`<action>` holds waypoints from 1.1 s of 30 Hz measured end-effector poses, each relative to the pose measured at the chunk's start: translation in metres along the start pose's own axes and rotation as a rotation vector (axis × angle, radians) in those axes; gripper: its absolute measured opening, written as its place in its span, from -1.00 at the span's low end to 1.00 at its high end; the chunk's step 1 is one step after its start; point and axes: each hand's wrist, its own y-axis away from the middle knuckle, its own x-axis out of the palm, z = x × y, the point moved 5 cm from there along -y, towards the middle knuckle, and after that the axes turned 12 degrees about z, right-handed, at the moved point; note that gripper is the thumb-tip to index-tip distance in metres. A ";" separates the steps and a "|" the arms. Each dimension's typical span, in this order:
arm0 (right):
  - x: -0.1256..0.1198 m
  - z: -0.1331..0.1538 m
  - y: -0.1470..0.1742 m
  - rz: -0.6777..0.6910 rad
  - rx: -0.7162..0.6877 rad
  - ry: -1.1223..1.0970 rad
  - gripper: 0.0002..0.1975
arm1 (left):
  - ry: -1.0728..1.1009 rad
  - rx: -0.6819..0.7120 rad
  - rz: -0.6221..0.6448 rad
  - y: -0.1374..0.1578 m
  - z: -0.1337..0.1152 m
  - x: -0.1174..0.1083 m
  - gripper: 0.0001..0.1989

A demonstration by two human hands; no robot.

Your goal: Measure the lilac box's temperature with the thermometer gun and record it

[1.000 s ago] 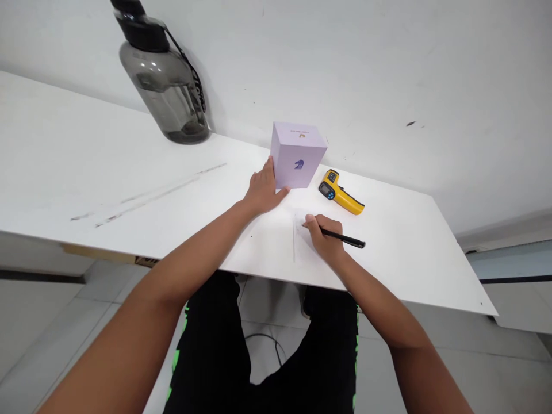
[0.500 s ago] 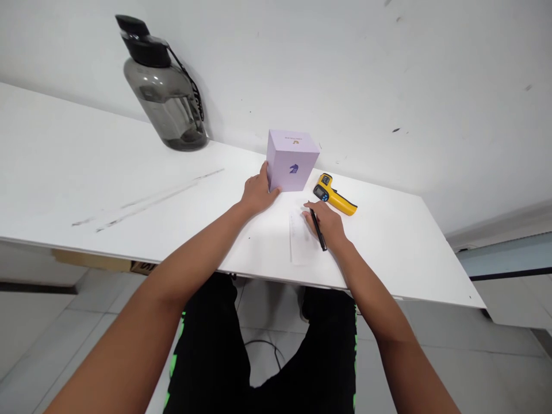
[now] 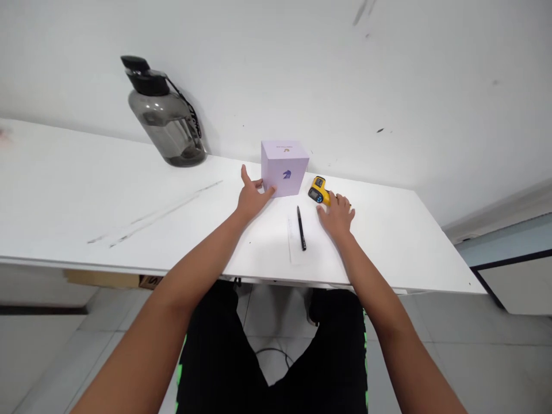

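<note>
A lilac box (image 3: 282, 175) with a dark horse-head emblem stands upright near the wall. My left hand (image 3: 253, 198) is at its lower left corner, thumb touching the front face, index finger stretched away and the other fingers partly hidden. To the right lies a yellow and black infrared thermometer (image 3: 321, 192). My right hand (image 3: 338, 215) is over its handle with fingers spread, covering most of that handle. Between my hands, a black pen (image 3: 301, 229) rests on a small white sheet of paper (image 3: 295, 253) with faint writing.
A large grey see-through water bottle (image 3: 166, 123) with a black lid stands at the back left, partly filled. Behind the white table (image 3: 207, 230) rises a wall with dark scuffs. The table's front edge runs just above my knees.
My right hand has let go of the pen, which now lies on the paper, and has moved right onto the thermometer's handle. My left index finger has lifted off the box. The view has shifted.
</note>
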 end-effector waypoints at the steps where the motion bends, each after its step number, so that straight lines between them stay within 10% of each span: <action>1: 0.001 0.000 0.001 0.022 0.021 -0.002 -0.38 | 0.014 0.004 -0.010 0.000 -0.001 -0.001 0.27; 33: -0.007 -0.005 -0.003 0.189 0.036 -0.278 -0.39 | -0.427 -0.069 0.104 -0.006 -0.010 0.004 0.17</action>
